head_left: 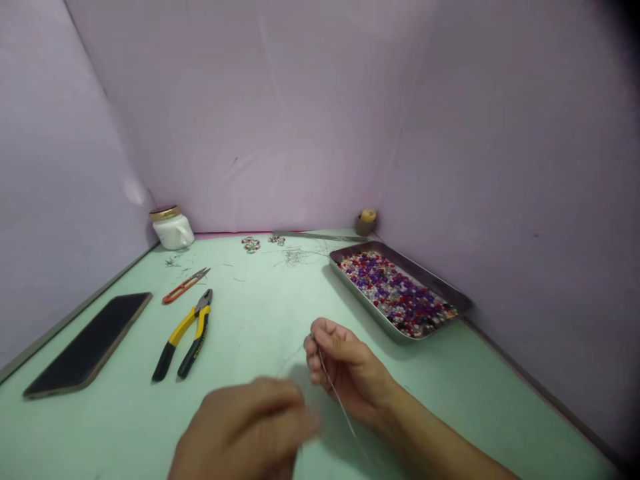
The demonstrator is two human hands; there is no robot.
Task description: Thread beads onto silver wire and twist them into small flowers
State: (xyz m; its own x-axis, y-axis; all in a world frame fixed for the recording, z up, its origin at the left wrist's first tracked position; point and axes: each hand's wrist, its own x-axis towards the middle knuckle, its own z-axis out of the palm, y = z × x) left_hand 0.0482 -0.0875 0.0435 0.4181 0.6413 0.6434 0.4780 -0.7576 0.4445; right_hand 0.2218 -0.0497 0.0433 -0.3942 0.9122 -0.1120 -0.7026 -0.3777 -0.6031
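Note:
My right hand (350,370) is closed in a pinch on a thin silvery wire (336,392), just right of the middle of the table. One length of the wire runs down from the fingertips towards the forearm, and a fainter strand leads off to the left. Whatever else sits between those fingertips is too small to make out. Nearer to me, my left hand (245,427) is smeared by motion. It looks curled, palm down, close to the wire, but its fingertips are too blurred to show any hold.
A metal tray (360,303) of mixed beads stands at the right. Pliers (200,317), orange thread snips (183,288) and a dark phone (93,343) lie at the left. Along the back are a white jar (173,232), beaded pieces (251,245), wire scraps (295,255) and a small pot (366,223).

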